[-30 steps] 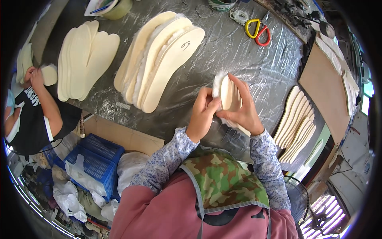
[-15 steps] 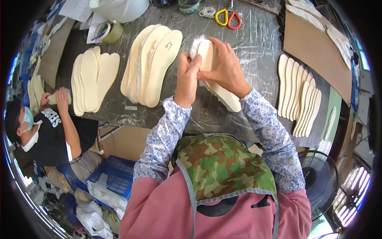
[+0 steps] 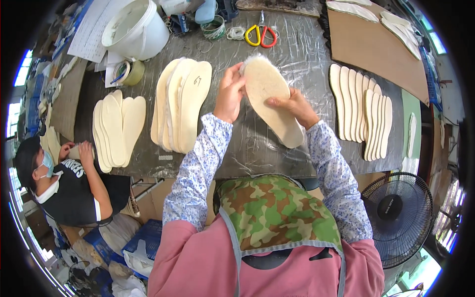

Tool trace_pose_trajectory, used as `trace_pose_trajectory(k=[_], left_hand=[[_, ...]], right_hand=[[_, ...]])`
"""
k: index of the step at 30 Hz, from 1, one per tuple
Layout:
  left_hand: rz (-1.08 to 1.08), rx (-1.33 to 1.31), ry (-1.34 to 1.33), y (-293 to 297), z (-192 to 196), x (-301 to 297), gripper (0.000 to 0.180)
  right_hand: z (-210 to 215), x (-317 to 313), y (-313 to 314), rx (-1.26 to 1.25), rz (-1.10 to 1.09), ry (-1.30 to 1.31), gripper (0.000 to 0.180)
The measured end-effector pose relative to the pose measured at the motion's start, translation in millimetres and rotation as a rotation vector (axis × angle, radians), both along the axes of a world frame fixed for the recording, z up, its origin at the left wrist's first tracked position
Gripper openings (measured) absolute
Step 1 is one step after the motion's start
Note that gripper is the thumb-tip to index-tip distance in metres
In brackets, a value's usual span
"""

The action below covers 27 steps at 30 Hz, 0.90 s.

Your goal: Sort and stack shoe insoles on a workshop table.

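The left hand (image 3: 229, 96) grips the insole (image 3: 264, 81) by its fluffy edge; the right hand (image 3: 297, 107) clasps its side. Support it evenly between the fingers.

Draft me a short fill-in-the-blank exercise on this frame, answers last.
On the right hand, the ____ lies over the insole.
The scissors have one red handle and one ____ handle.
The large bucket is ____.
The fan stands on the person's ____ side.

Missing words: thumb; yellow; white; right.
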<state>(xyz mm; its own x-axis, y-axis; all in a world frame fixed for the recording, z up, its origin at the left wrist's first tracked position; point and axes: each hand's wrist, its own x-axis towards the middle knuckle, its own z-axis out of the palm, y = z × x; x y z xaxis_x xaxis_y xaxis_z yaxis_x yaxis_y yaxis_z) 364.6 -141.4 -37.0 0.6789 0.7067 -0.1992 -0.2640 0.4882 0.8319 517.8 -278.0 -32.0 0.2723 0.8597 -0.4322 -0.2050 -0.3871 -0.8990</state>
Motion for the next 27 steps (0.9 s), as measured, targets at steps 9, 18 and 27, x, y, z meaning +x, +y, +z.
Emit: trace_pose_trajectory(k=[9, 18, 27], left_hand=[[-0.016, 0.099, -0.020, -12, 10, -12, 0.044], [-0.025, -0.016, -0.051, -18, 6, -28, 0.039], [0.175, -0.085, 0.240, -13, -47, -64, 0.040]], right_hand=[[20, -27, -17, 0.205, 0.096, -0.835, 0.028], [20, -35, -37, 0.242, 0.087, -0.678, 0.031], [-5, -10, -87, -0.244, 0.533, -0.264, 0.051]])
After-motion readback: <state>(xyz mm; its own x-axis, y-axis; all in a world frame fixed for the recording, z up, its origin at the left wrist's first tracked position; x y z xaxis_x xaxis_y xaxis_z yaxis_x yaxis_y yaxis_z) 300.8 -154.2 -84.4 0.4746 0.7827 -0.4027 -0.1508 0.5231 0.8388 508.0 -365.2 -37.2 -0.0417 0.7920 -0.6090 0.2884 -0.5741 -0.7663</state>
